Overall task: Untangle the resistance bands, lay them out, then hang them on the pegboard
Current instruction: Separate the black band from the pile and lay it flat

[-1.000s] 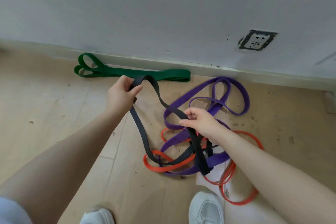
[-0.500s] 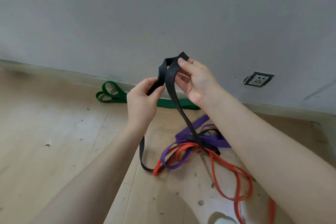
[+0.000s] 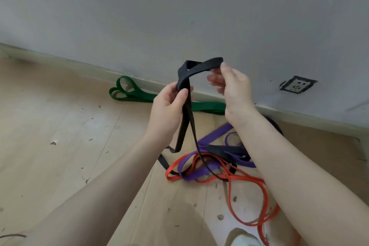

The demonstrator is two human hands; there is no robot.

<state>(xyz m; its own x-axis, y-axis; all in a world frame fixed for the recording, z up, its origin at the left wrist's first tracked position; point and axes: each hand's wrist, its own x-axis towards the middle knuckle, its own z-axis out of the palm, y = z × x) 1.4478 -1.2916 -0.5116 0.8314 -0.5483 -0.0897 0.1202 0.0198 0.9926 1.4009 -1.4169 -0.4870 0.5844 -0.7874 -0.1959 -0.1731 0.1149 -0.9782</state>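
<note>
Left hand (image 3: 169, 106) pinches the black band (image 3: 186, 114) below its raised loop; right hand (image 3: 232, 86) holds the loop's top between thumb and fingers. The tail runs into the purple band (image 3: 201, 171) and orange band (image 3: 247, 180) knot near right, probably threaded through. Risk: lifting cinches the knot, since flat matte rubber grips itself. Green band (image 3: 139, 96) lies flat by the far wall.

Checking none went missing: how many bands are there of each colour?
Black band: 1
Green band: 1
Purple band: 1
Orange band: 1
Total: 4
</note>
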